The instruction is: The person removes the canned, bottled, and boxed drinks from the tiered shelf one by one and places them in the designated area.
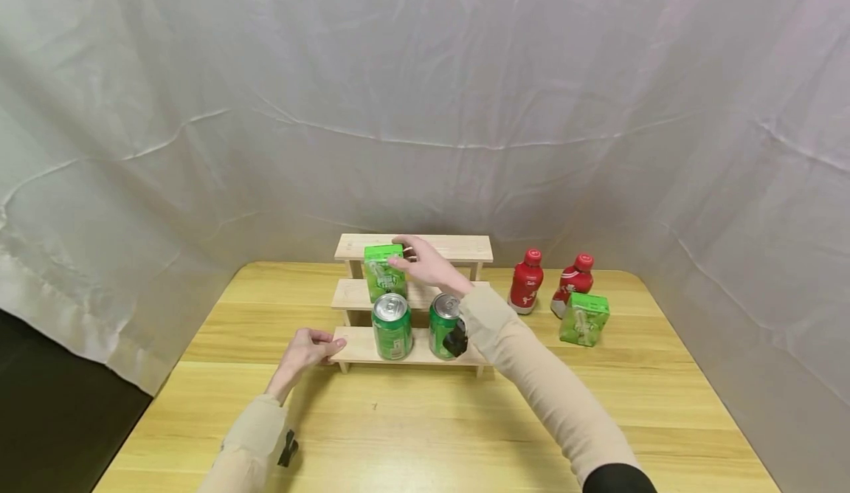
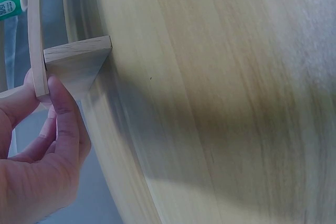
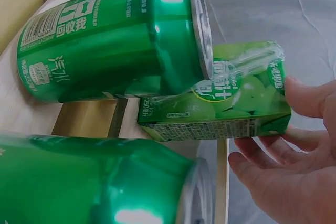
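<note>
Juice box (image 1: 384, 275) upright on mid tier (image 1: 348, 295) of wooden rack (image 1: 458, 246), long axis vert. R hand (image 1: 430, 263) nearer by far: box lies just L of its fingers, top end btwn thumb (front) & the rest (R side/rear). R fingers spread, loosely bent; gripping or only touching, can't tell. Can A (image 1: 392, 328) & can B (image 1: 441, 327) on btm tier (image 1: 420, 342), in front of box; sideways/upward room prob. matters most. L hand (image 1: 307, 351) pinches btm tier's L end, well apart from box.

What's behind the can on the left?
A green juice box in the right hand, at the middle shelf. In the head view, the can hides part of the box's bottom.
</note>
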Tool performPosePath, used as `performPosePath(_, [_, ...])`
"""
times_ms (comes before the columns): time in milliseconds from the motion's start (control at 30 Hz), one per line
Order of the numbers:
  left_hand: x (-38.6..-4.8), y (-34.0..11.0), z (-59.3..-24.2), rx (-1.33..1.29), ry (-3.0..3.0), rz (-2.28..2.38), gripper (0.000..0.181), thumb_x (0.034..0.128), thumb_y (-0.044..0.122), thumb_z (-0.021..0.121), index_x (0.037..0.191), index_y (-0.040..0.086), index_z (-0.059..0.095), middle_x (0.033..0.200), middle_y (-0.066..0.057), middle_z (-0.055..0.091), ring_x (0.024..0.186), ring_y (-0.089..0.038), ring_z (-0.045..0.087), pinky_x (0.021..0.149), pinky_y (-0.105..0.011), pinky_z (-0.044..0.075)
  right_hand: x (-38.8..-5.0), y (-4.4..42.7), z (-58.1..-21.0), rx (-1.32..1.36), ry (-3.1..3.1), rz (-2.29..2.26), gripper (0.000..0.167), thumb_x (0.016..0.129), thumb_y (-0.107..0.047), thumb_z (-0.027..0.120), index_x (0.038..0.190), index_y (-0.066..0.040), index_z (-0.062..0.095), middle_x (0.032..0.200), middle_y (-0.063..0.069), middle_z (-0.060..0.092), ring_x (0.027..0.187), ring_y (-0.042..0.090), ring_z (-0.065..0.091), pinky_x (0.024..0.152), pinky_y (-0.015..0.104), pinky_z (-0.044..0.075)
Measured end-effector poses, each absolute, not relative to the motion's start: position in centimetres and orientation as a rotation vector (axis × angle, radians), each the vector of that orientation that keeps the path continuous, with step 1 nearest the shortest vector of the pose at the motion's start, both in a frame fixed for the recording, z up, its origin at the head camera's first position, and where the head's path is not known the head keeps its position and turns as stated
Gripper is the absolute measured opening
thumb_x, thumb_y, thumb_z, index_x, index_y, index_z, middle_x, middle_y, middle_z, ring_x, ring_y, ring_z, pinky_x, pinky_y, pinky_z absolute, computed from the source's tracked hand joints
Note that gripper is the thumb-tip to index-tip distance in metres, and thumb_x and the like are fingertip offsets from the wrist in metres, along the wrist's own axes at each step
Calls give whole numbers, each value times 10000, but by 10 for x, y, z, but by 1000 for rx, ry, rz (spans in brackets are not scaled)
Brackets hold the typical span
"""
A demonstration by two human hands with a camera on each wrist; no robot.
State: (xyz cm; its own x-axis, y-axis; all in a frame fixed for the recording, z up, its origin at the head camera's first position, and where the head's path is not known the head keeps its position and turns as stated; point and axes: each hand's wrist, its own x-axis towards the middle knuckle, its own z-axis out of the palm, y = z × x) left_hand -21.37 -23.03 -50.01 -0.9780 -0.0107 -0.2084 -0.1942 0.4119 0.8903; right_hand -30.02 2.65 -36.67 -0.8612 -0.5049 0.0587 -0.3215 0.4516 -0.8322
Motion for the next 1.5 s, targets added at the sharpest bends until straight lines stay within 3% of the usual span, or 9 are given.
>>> performPosePath(700, [-212,-230,-499,-183,2490,1600,421,933,162,719,1148,-184,612,947,-199,714,698,-126,645,744,-334,638,-289,31,-372,-695,2562,-1475,366,1006,-72,590,1350,6,497,1350,232,561,1254,391,611,1017,409,574])
performPosePath(900, [-212,-230,-498,-188,2484,1590,452,938,185,717,1163,-188,596,962,-213,707,722,-137,653,758,-346,637,-282,53,-366,-709,2585,-1546,390,1006,-71,590,1377,-21,484,1409,223,531,1325,410,549,1081,471,526])
performPosePath(1267, [-212,-230,-497,-182,2483,1591,437,936,190,720,1150,-175,611,950,-199,708,724,-145,653,772,-374,637,-267,114,-351,-755,2698,-1691,367,978,-7,608,1329,20,501,1356,254,537,1314,460,535,1060,563,517])
performPosePath(1367, [-213,-229,-497,-183,2483,1597,441,933,182,724,1153,-182,608,954,-198,708,714,-135,649,766,-369,640,-264,135,-350,-731,2717,-1717,380,985,3,593,1349,28,488,1361,256,538,1319,435,537,1060,518,526])
performPosePath(1500, [-213,-228,-498,-197,2488,1593,437,929,187,731,1145,-175,615,935,-177,711,702,-125,640,749,-344,636,-261,163,-353,-699,2784,-1704,395,993,-10,586,1369,32,473,1338,261,558,1276,406,560,984,250,543])
